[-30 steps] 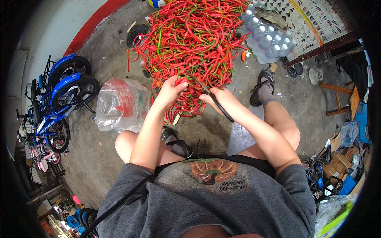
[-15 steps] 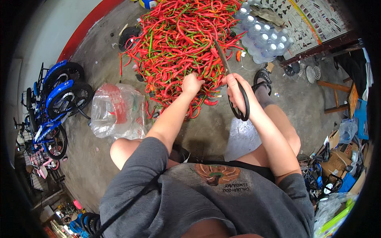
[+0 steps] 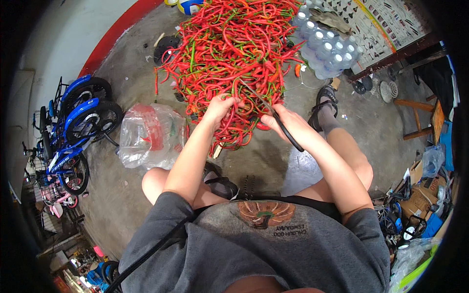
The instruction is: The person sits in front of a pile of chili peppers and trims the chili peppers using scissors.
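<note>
A big heap of long red chili peppers (image 3: 229, 44), with green stems and a few green pods among them, lies on the floor before me. My left hand (image 3: 221, 111) is closed at the heap's near edge, with a red chili pepper (image 3: 236, 89) standing up from its fingers. In my right hand (image 3: 289, 123) I grip black-handled scissors (image 3: 289, 135). Their dark blades point up and left, over the peppers just right of my left hand. The blade tips are hard to make out against the heap.
A clear plastic bag (image 3: 151, 136) with a red patch lies left of the heap. Wrapped water bottles (image 3: 327, 49) stand at the far right. Blue bicycles (image 3: 80, 115) are on the left, a wooden stool (image 3: 420, 119) and a cardboard box (image 3: 417, 202) on the right.
My right hand has turned the scissors from pointing up to slanting left, toward my left hand. The left hand has drawn back slightly and now has a pepper raised in its fingers.
</note>
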Demonstrator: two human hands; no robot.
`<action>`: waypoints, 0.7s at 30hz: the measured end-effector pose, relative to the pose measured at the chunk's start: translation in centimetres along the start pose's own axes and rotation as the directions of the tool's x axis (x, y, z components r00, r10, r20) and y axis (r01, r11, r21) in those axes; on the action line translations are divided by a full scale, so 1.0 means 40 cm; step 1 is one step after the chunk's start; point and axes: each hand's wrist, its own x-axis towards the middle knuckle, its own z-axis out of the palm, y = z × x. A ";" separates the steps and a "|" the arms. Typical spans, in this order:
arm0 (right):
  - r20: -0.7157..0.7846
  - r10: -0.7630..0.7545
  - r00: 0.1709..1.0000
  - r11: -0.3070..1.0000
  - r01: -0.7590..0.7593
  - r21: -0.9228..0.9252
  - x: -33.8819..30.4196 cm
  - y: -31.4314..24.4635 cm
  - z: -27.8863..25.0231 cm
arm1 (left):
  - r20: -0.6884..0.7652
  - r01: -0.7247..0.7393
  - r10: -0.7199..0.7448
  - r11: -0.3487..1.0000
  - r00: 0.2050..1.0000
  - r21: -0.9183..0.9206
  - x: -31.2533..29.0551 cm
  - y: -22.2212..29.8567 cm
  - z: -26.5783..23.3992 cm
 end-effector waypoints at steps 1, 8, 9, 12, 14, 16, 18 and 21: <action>0.001 -0.011 1.000 1.000 0.011 0.002 -0.001 -0.007 0.006 | 0.014 0.004 -0.004 1.000 1.000 0.015 -0.017 0.001 -0.020; 0.087 -0.060 0.994 0.992 0.050 0.111 0.016 0.005 0.033 | -0.018 -0.100 0.100 0.995 0.995 -0.024 -0.150 0.068 -0.082; 0.095 -0.023 0.995 0.985 0.007 0.173 0.021 0.006 0.033 | -0.012 -0.101 0.101 0.995 0.995 -0.021 -0.161 0.070 -0.083; 0.103 0.002 0.995 0.960 -0.031 0.280 0.029 -0.012 0.028 | -0.012 -0.108 0.108 0.993 0.994 -0.045 -0.190 0.073 -0.102; 0.197 -0.061 0.979 0.910 -0.026 0.413 0.037 -0.012 0.025 | 0.102 -0.087 0.089 0.996 0.991 -0.020 -0.198 0.073 -0.112; 0.225 -0.025 0.974 0.916 -0.068 0.396 0.043 -0.002 0.029 | 0.097 -0.080 0.080 0.997 0.992 -0.006 -0.195 0.070 -0.108; 0.254 -0.016 0.967 0.901 -0.097 0.423 0.042 -0.004 0.026 | 0.119 -0.102 0.098 0.994 0.988 0.029 -0.196 0.069 -0.107; 0.179 -0.092 0.980 0.936 0.024 0.351 0.042 -0.004 0.027 | 0.147 -0.098 0.088 0.994 0.985 0.057 -0.195 0.078 -0.104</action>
